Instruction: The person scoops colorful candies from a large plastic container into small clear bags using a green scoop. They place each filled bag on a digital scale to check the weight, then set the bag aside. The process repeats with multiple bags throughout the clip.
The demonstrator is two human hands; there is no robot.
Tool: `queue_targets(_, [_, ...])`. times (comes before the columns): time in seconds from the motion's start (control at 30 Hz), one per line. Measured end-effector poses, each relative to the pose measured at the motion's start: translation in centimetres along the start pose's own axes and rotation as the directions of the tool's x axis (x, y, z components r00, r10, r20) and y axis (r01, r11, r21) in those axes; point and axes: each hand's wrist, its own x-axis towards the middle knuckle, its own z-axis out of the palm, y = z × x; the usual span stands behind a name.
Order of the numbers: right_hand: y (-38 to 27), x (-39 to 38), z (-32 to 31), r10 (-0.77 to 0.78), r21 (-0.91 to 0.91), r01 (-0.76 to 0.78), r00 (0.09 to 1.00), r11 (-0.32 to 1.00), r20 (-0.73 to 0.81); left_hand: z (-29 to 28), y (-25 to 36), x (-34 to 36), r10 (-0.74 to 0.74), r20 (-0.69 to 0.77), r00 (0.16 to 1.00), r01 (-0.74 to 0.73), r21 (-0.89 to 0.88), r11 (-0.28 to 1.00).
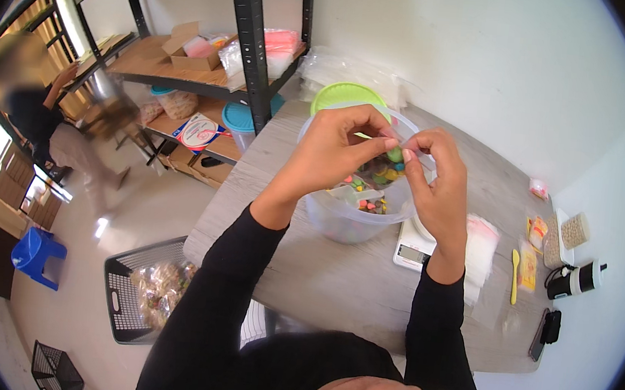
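Observation:
Above a clear plastic tub point(347, 225), both my hands are closed in a pinch on a small clear plastic bag point(384, 173) with colourful sweets in it. My left hand point(343, 149) grips its upper edge from the left, and my right hand point(439, 173) grips it from the right. A green piece shows between the fingertips. More coloured pieces point(372, 204) lie inside the tub, partly hidden by the hands and bag. Behind the tub is a light green lid point(348, 95). A white digital scale point(413, 248) stands under my right wrist, partly covered.
Flat clear bags point(479, 249), a yellow spoon point(514, 276), a black-and-white device point(575, 280) and a phone point(539, 336) lie to the right. A grey crate point(121, 304) of filled bags stands on the floor at left. Beyond the shelf point(133, 61) a person point(42, 109) moves, blurred.

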Motion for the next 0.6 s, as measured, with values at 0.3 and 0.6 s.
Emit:
queue_targets(0.3, [0.11, -0.11, 0.28, 0.027, 0.013, -0.027, 1.0, 1.0, 0.014, 0.35, 0.0, -0.22, 0.072, -0.01, 0.997, -0.071, 0.101, 0.992])
queue_targets(0.6, [0.06, -0.17, -0.06, 0.076, -0.004, -0.076, 0.997, 0.997, -0.011, -0.26, -0.59, 0.14, 0.12, -0.07, 0.99, -0.112, 0.113, 0.987])
